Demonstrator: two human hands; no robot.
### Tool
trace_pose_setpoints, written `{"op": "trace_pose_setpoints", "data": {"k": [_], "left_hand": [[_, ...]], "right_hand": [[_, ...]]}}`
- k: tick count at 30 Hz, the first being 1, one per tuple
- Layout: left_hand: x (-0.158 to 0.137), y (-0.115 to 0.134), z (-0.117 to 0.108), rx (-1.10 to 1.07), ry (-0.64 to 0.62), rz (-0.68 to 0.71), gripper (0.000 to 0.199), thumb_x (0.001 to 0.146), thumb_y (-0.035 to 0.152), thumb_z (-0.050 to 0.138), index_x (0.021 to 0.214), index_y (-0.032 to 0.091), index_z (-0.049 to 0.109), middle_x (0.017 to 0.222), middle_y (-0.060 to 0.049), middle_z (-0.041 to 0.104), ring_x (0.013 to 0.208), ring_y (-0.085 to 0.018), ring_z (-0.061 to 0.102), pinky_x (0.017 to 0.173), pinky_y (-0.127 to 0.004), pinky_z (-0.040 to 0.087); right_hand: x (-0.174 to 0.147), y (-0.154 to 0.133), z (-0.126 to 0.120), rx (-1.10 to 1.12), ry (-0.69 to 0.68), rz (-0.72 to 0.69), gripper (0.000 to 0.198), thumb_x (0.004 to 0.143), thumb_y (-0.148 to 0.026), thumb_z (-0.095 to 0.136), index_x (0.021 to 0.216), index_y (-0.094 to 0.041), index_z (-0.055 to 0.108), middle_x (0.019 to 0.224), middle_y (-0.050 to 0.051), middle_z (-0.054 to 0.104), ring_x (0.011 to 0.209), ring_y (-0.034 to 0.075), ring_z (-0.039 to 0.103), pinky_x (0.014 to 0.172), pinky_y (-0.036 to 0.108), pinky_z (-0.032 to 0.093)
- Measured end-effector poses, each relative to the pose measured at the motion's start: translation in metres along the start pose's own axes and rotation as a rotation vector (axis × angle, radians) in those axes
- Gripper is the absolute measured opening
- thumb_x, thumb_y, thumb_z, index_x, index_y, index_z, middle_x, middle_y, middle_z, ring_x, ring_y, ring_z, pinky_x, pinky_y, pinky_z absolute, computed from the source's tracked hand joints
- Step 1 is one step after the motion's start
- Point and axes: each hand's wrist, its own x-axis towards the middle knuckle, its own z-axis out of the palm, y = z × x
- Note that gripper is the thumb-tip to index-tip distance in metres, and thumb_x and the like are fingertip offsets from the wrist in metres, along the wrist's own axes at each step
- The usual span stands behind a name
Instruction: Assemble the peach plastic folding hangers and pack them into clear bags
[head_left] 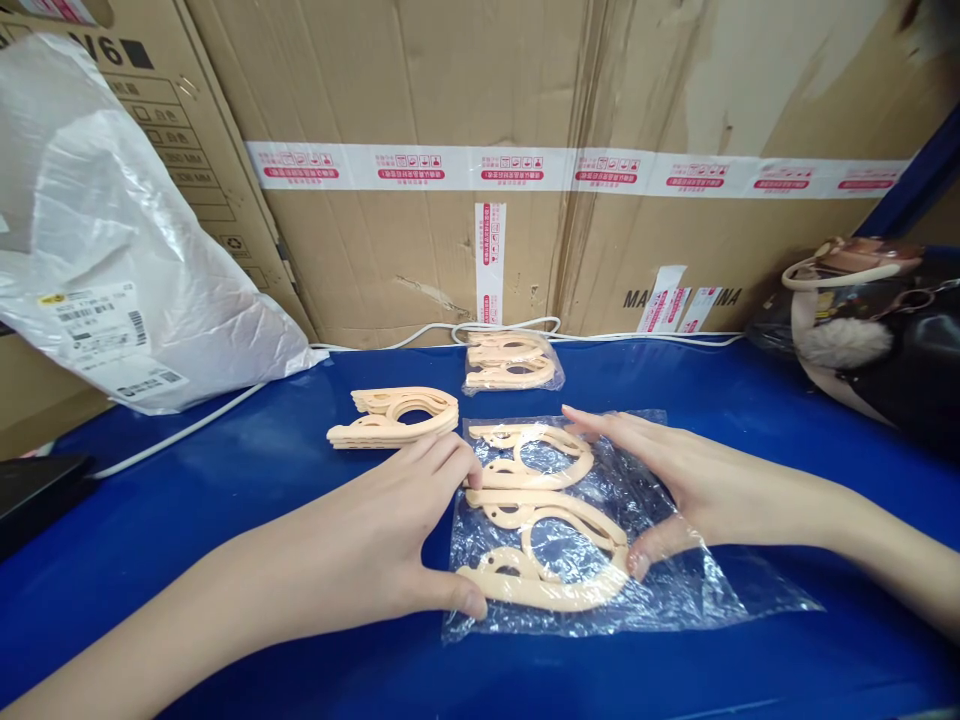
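Two beige folding hangers (577, 594), folded up, lie one above the other inside a clear plastic bag (705, 590) on the blue table. My left hand (382, 530) is at the bag's left edge, its curled fingers by the upper hanger and its thumb against the lower one's left end. From the right, my right hand (697, 490) rests on the bag, thumb touching the lower hanger's right end and fingers stretched out near the upper one. Both hands have thumb and fingers spread wide. Beyond my left hand sits a loose stack of the same hangers (375, 433).
A bagged set of hangers (514, 362) lies at the back. Behind it stand large cardboard boxes (390, 260), with a white cable (180, 430) along their foot. A white parcel bag (142, 250) leans at left; a dark handbag (915, 350) is at right. The blue table (300, 660) extends in front.
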Motion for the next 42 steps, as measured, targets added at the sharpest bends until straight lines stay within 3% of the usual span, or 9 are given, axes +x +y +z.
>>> {"op": "trace_pose_setpoints", "data": {"k": [6, 10, 15, 18, 20, 23, 27, 32, 42], "left_hand": [[0.0, -0.006, 0.003, 0.005, 0.003, 0.012, 0.049, 0.072, 0.051, 0.074, 0.106, 0.025, 0.051, 0.11, -0.002, 0.053, 0.1, -0.026, 0.053, 0.079, -0.032, 0.048], [-0.002, -0.011, 0.006, 0.027, 0.059, 0.069, 0.058, 0.069, 0.062, 0.073, 0.11, 0.025, 0.052, 0.112, -0.003, 0.054, 0.104, -0.027, 0.053, 0.081, -0.034, 0.049], [-0.001, -0.016, -0.007, 0.037, 0.031, 0.054, 0.066, 0.071, 0.067, 0.068, 0.121, 0.029, 0.049, 0.123, -0.003, 0.055, 0.11, -0.027, 0.055, 0.084, -0.034, 0.052], [0.003, -0.035, -0.023, 0.076, 0.165, 0.124, 0.06, 0.081, 0.061, 0.062, 0.13, 0.032, 0.046, 0.137, -0.002, 0.05, 0.123, -0.027, 0.049, 0.099, -0.037, 0.046], [0.006, -0.054, -0.034, 0.136, 0.237, 0.081, 0.062, 0.082, 0.059, 0.062, 0.135, 0.032, 0.044, 0.144, -0.002, 0.044, 0.131, -0.028, 0.043, 0.108, -0.04, 0.038], [0.006, -0.08, -0.046, 0.187, 0.327, -0.043, 0.078, 0.078, 0.062, 0.064, 0.142, 0.026, 0.038, 0.148, -0.005, 0.04, 0.133, -0.033, 0.041, 0.108, -0.044, 0.037], [0.007, -0.104, -0.055, 0.174, 0.261, -0.12, 0.071, 0.084, 0.059, 0.059, 0.143, 0.024, 0.039, 0.147, -0.004, 0.044, 0.129, -0.031, 0.046, 0.107, -0.046, 0.037], [0.012, -0.119, -0.06, 0.115, 0.123, -0.126, 0.071, 0.077, 0.062, 0.065, 0.138, 0.033, 0.046, 0.145, -0.001, 0.048, 0.128, -0.029, 0.049, 0.107, -0.037, 0.04], [0.015, -0.116, -0.059, 0.118, 0.198, -0.137, 0.07, 0.07, 0.06, 0.07, 0.132, 0.033, 0.053, 0.135, 0.001, 0.057, 0.12, -0.028, 0.057, 0.1, -0.035, 0.046]], "right_hand": [[0.0, 0.001, 0.0, 0.002, -0.004, 0.007, 0.11, 0.067, -0.056, 0.076, 0.153, -0.034, 0.011, 0.152, 0.008, 0.037, 0.134, 0.037, 0.039, 0.105, 0.053, 0.039], [-0.001, 0.001, -0.001, -0.001, -0.013, 0.019, 0.111, 0.066, -0.057, 0.076, 0.153, -0.035, 0.011, 0.154, 0.007, 0.035, 0.136, 0.036, 0.037, 0.107, 0.053, 0.038], [-0.008, 0.006, -0.008, 0.027, -0.027, 0.037, 0.106, 0.069, -0.055, 0.075, 0.152, -0.038, 0.012, 0.154, 0.003, 0.036, 0.134, 0.034, 0.041, 0.106, 0.05, 0.04], [-0.012, 0.011, -0.015, 0.038, -0.026, 0.096, 0.088, 0.081, -0.05, 0.066, 0.151, -0.041, 0.014, 0.142, 0.0, 0.053, 0.125, 0.029, 0.052, 0.101, 0.044, 0.045], [-0.012, 0.015, -0.019, 0.01, 0.003, 0.142, 0.074, 0.088, -0.048, 0.059, 0.15, -0.042, 0.019, 0.13, -0.001, 0.062, 0.116, 0.026, 0.059, 0.095, 0.042, 0.049], [-0.012, 0.02, -0.024, -0.07, 0.088, 0.187, 0.063, 0.09, -0.05, 0.054, 0.147, -0.038, 0.029, 0.119, 0.0, 0.067, 0.105, 0.024, 0.064, 0.088, 0.041, 0.051], [-0.011, 0.023, -0.027, -0.112, 0.163, 0.175, 0.056, 0.091, -0.052, 0.052, 0.142, -0.034, 0.037, 0.11, 0.001, 0.069, 0.098, 0.023, 0.066, 0.084, 0.04, 0.051], [-0.009, 0.02, -0.026, -0.117, 0.215, 0.159, 0.05, 0.091, -0.05, 0.051, 0.138, -0.032, 0.043, 0.106, 0.0, 0.07, 0.095, 0.022, 0.066, 0.082, 0.038, 0.05], [-0.009, 0.016, -0.028, -0.135, 0.312, 0.153, 0.044, 0.092, -0.048, 0.051, 0.133, -0.033, 0.047, 0.101, -0.001, 0.07, 0.092, 0.02, 0.066, 0.082, 0.037, 0.049]]}}
